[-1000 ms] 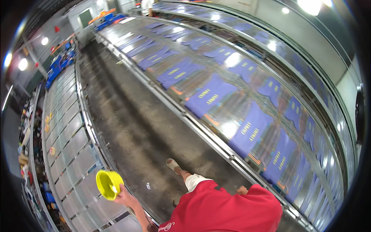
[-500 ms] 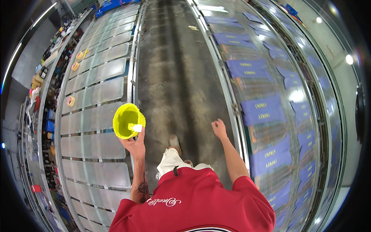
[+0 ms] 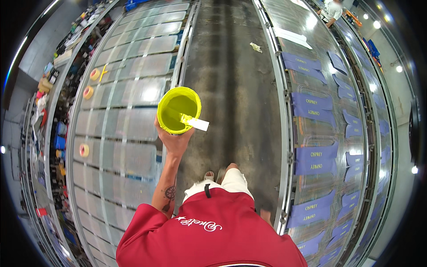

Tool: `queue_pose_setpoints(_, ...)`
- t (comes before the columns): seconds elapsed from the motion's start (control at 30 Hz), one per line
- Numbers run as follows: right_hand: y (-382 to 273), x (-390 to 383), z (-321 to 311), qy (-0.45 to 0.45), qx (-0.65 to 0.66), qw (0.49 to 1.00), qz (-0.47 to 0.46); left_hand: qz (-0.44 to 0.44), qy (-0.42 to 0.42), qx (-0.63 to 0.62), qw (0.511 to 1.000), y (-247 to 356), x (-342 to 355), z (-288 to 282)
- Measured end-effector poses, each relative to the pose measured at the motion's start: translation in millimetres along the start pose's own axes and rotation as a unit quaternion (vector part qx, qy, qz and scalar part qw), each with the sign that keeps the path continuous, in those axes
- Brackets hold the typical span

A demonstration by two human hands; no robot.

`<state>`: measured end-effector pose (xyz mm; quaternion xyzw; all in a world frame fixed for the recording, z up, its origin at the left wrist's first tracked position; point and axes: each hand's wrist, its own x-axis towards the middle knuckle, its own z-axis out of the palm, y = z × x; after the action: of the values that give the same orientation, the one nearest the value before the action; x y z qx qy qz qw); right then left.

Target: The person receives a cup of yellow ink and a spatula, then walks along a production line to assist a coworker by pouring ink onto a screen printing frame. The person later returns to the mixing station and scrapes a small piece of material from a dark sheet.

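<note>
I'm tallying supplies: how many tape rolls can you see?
3: the farthest tape roll beside a yellow stick, the second roll just nearer, the third roll nearer still, all on the left table. Clutter beyond it may hide more.

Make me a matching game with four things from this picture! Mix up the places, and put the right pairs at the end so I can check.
Things:
1. round yellow bucket
2. tan ring-shaped tape rolls
3. flat purple pieces with yellow printing
4. pale crumpled scrap

Places:
A. on the grey floor
B. in the person's left hand
C. on the table at the right
D. on the table at the left

Right pairs: 1-B, 2-D, 3-C, 4-A
</note>
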<state>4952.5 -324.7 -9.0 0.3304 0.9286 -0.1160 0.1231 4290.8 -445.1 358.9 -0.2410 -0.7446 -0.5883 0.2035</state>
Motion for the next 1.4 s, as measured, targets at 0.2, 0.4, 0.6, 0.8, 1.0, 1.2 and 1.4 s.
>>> queue_pose_setpoints(0.2, -40.5, 145.6, -38.4, -0.193, 0.318, 0.821, 0.434, 0.042, -0.007, -0.017, 0.999, -88.5, 143.0, 170.3)
queue_pose_setpoints(0.4, 20.7, 492.1, -95.7, -0.117, 0.342, 0.857, 0.367, -0.098, 0.04, -0.109, 0.988, -146.1, 272.1, 305.6)
queue_pose_setpoints(0.6, -31.0, 959.7, -347.8, 0.091, 0.382, 0.916, 0.078, -0.084, 0.07, -0.048, 0.993, -212.2, 419.5, 421.5)
queue_pose_setpoints(0.8, -100.5, 1233.4, -512.8, 0.137, 0.59, 0.792, -0.074, -0.076, 0.135, -0.025, 0.988, -314.8, 573.3, 540.7)
queue_pose_setpoints(1.0, 2.7, 1246.5, -370.2, 0.053, 0.164, 0.974, -0.145, -0.08, 0.103, -0.05, 0.99, -373.6, 751.9, 702.4)
queue_pose_setpoints(1.2, -14.0, 1260.5, -380.6, -0.25, 0.447, 0.747, 0.425, -0.067, 0.075, -0.123, 0.987, -424.7, 901.1, 865.3)
queue_pose_setpoints(1.4, 1.0, 1496.5, -421.7, -0.22, 0.61, 0.56, 0.516, -0.083, 0.064, -0.115, 0.988, -494.9, 1037.0, 1014.4)
